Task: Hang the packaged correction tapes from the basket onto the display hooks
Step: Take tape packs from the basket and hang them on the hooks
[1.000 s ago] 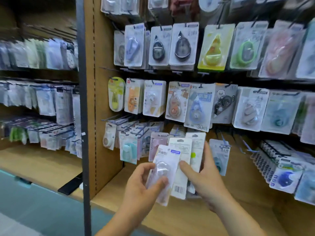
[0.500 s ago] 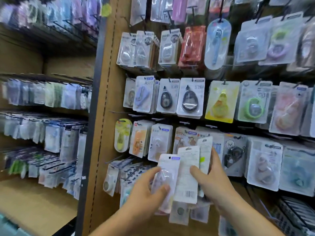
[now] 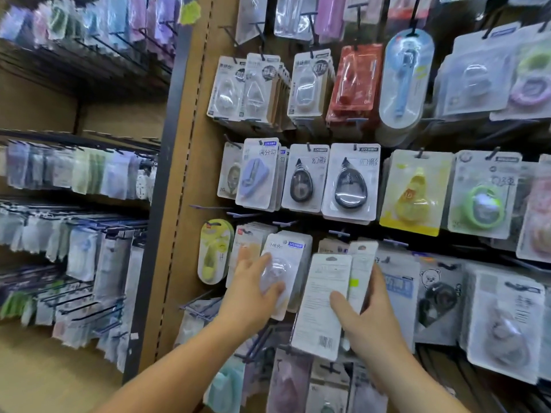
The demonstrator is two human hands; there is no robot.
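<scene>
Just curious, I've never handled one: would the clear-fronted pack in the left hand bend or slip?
Probably stiff: the clear-fronted pack looks flat though the left hand grips only its lower left. Likely light, as a thumb and fingers carry it. Its glossy bubble may be slippery.

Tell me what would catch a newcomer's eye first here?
Low in the middle, the left hand holds up a clear-fronted pack, while the right hand grips spare packs, backs showing. Above them, a yellow pack and a red pack stand out.
</scene>
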